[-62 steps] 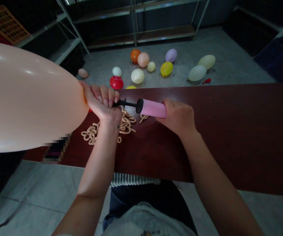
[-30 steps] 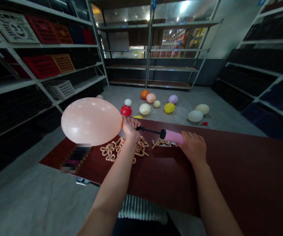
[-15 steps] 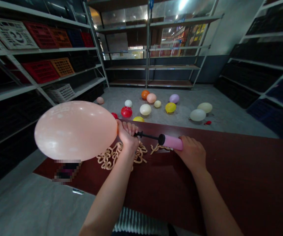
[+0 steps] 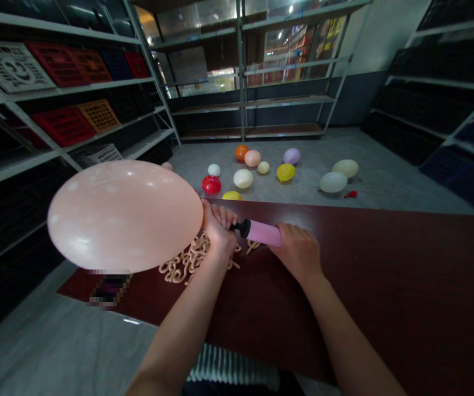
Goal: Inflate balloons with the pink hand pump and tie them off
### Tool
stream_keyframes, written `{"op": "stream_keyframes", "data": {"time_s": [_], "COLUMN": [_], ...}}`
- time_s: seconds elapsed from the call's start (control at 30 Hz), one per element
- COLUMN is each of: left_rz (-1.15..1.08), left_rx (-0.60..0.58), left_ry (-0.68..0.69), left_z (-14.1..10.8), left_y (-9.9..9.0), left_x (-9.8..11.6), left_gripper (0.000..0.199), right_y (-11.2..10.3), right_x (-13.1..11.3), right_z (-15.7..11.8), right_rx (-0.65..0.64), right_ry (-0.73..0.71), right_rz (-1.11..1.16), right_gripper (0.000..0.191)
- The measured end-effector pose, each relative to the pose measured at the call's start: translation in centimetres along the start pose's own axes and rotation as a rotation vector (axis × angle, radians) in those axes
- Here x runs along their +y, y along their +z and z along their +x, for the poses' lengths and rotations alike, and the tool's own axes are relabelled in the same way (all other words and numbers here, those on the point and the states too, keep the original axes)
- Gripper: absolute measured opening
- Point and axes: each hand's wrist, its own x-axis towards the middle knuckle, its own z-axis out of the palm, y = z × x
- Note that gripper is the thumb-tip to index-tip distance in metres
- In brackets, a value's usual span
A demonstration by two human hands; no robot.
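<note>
A large peach balloon (image 4: 125, 215) swells out to the left of my left hand (image 4: 219, 228). That hand is closed around the balloon's neck and the black handle end of a pink hand pump (image 4: 262, 233); the pump's nozzle is hidden by my fingers. My right hand (image 4: 298, 250) grips the pink barrel from the right, and the black rod between barrel and handle hardly shows. Below and behind my left hand, a tangle of uninflated beige long balloons (image 4: 183, 261) lies on the dark red table (image 4: 385, 275), a few strands near the pump.
A blurred-out phone-like object (image 4: 111, 289) lies at the table's left end. Several balloons, including a red one (image 4: 211, 185) and a yellow one (image 4: 285, 172), rest on the floor beyond. Metal shelves (image 4: 241, 102) stand behind; crates (image 4: 58, 66) fill the left rack.
My right hand has pushed the pump barrel left toward my left hand, so the exposed rod has shortened. The peach balloon looks slightly larger. The view has shifted a little.
</note>
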Motion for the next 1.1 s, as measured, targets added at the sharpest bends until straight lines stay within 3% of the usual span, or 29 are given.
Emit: {"op": "stream_keyframes", "data": {"time_s": [0.17, 0.37, 0.73, 0.9, 1.1], "left_rz": [0.043, 0.058, 0.100, 0.105, 0.118], "left_rx": [0.116, 0.172, 0.247, 0.217, 0.110], "left_ry": [-0.028, -0.029, 0.051, 0.079, 0.068], "left_z": [1.2, 2.7, 4.3, 3.8, 3.6], "left_y": [-0.7, -0.9, -1.3, 0.4, 3.4], "left_x": [-0.4, 0.3, 8.6, 10.9, 9.4], "left_gripper": [0.066, 0.061, 0.052, 0.052, 0.053], "right_y": [1.6, 1.6, 1.2, 1.0, 1.4], "right_x": [0.0, -0.1, -0.6, -0.8, -0.6], "right_z": [0.2, -0.2, -0.9, -1.0, -1.4], "right_rx": [-0.007, 0.028, 0.108, 0.128, 0.089], "right_ry": [0.004, -0.023, -0.093, -0.066, 0.012], "right_rz": [-0.004, -0.045, -0.043, 0.022, 0.068], "right_gripper": [0.023, 0.022, 0.021, 0.021, 0.023]}}
